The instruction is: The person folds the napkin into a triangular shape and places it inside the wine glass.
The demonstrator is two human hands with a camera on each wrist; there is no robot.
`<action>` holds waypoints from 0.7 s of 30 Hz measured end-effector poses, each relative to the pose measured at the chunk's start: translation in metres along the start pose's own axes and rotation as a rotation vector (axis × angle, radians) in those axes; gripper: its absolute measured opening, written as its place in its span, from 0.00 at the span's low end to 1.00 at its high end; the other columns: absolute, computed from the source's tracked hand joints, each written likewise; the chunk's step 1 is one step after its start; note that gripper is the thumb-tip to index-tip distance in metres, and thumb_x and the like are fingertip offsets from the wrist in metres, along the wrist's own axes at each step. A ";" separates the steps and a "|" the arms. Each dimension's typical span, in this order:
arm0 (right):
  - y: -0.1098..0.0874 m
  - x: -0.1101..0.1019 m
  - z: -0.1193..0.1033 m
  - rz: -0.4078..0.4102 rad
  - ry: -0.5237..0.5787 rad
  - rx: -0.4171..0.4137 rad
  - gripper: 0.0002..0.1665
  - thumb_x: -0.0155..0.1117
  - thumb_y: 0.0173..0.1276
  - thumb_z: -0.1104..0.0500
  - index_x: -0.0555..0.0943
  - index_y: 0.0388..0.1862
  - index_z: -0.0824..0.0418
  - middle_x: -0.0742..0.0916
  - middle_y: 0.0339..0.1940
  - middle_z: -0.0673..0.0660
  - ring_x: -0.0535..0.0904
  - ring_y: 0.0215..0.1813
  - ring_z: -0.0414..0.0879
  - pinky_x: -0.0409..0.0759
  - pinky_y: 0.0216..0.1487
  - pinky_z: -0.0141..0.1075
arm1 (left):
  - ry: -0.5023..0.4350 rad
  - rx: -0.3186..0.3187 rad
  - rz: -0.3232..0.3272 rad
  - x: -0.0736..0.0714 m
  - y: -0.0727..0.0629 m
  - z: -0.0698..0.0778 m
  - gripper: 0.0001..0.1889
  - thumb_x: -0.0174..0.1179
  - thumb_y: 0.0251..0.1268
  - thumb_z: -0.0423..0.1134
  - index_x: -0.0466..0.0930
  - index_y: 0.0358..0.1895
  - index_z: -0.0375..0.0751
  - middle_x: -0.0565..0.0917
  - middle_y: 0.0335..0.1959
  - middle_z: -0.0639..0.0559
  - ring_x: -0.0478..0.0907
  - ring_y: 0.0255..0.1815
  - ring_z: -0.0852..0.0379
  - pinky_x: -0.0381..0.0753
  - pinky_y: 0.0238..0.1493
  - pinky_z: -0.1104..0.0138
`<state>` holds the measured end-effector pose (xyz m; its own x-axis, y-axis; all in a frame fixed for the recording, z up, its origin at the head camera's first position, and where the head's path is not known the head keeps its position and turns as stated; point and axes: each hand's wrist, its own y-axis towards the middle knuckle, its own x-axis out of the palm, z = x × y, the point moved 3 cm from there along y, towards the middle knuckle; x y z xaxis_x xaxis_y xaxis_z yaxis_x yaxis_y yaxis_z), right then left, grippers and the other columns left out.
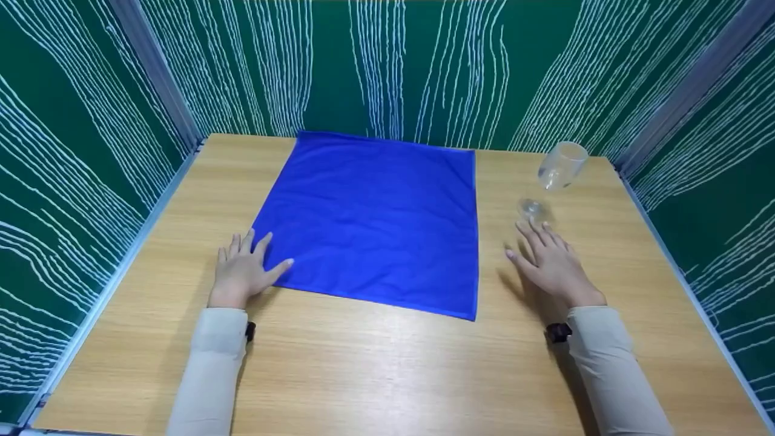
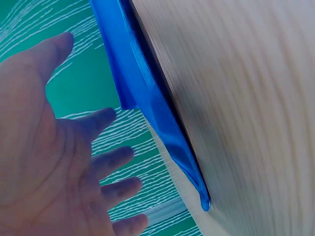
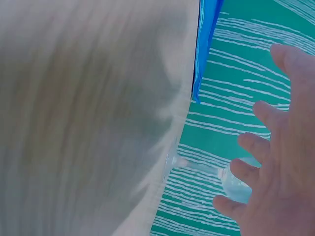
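Observation:
A blue cloth (image 1: 375,218) lies spread out nearly flat on the wooden table, with slight wrinkles. Over its near left corner is my left hand (image 1: 242,272), fingers spread and holding nothing. The left wrist view shows that palm (image 2: 54,162) raised off the tabletop beside the cloth's edge (image 2: 152,108). To the right of the cloth stands a clear stemmed glass (image 1: 563,165), upright on its round foot. Just on the near side of the foot is my right hand (image 1: 554,266), fingers apart and nothing held. Its fingers partly hide the glass bowl (image 3: 234,184) in the right wrist view.
The light wooden table (image 1: 363,369) runs back to a green wall (image 1: 330,66) with white wavy lines. Similar green panels rise on the left and right. Grey posts (image 1: 160,72) stand at the back corners.

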<state>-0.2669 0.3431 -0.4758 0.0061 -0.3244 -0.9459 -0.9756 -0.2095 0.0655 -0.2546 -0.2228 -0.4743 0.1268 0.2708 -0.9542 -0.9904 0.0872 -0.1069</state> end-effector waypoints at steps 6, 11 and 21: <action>0.006 0.006 -0.009 0.002 0.018 -0.035 0.45 0.46 0.76 0.31 0.54 0.82 0.53 0.56 0.81 0.64 0.44 0.80 0.64 0.45 0.70 0.69 | 0.002 -0.029 -0.072 -0.001 -0.005 -0.004 0.46 0.48 0.70 0.68 0.55 0.78 0.33 0.49 0.77 0.25 0.40 0.76 0.25 0.37 0.72 0.34; 0.011 0.009 -0.016 0.018 0.023 -0.074 0.43 0.47 0.77 0.34 0.56 0.82 0.53 0.57 0.81 0.62 0.47 0.80 0.64 0.49 0.70 0.69 | 0.017 -0.039 -0.112 -0.003 -0.006 -0.004 0.42 0.53 0.71 0.60 0.60 0.75 0.29 0.55 0.75 0.24 0.48 0.75 0.26 0.42 0.72 0.35; 0.018 0.010 -0.026 0.014 0.037 -0.098 0.43 0.46 0.76 0.32 0.56 0.82 0.51 0.57 0.81 0.61 0.48 0.80 0.63 0.49 0.70 0.68 | 0.024 -0.061 -0.155 -0.001 -0.005 -0.007 0.40 0.55 0.73 0.54 0.57 0.76 0.29 0.55 0.75 0.23 0.52 0.74 0.25 0.54 0.71 0.37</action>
<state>-0.2783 0.3121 -0.4756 0.0023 -0.3614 -0.9324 -0.9495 -0.2933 0.1113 -0.2503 -0.2302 -0.4749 0.2779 0.2356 -0.9313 -0.9606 0.0674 -0.2696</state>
